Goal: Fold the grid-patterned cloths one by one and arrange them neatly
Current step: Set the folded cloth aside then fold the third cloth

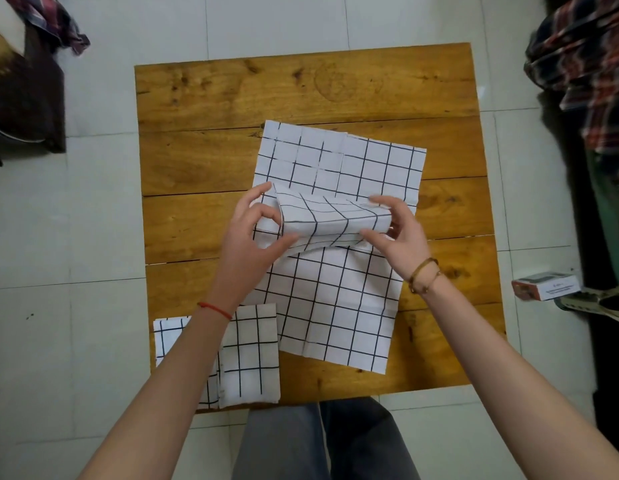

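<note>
The wooden table [232, 98] fills the middle of your view, standing on pale floor tiles, and its far half gives you bare room to work.

On it, slightly right of centre, lie two flat grid-patterned cloths: the far cloth [370, 161] and the near cloth [336, 306], which run together under your hands so that I cannot tell which overlaps the other. They look like the ones waiting their turn.

At the near left corner the folded cloths [249, 351] lie side by side, partly hidden under your left forearm, likely set there to keep finished work apart from the rest.

Between your hands you hold the folded bundle [332, 216] lifted just above the flat cloths. Your left hand [249, 237] pinches its left end between thumb and fingertips, the fingers curled around the edge. Your right hand [398, 233] pinches the right end likewise, thumb below and fingers above. Gripping both ends seems meant to keep the layers aligned while you tighten the fold.

A small box [543, 285] sits on the floor to the right, well apart from the table.
</note>
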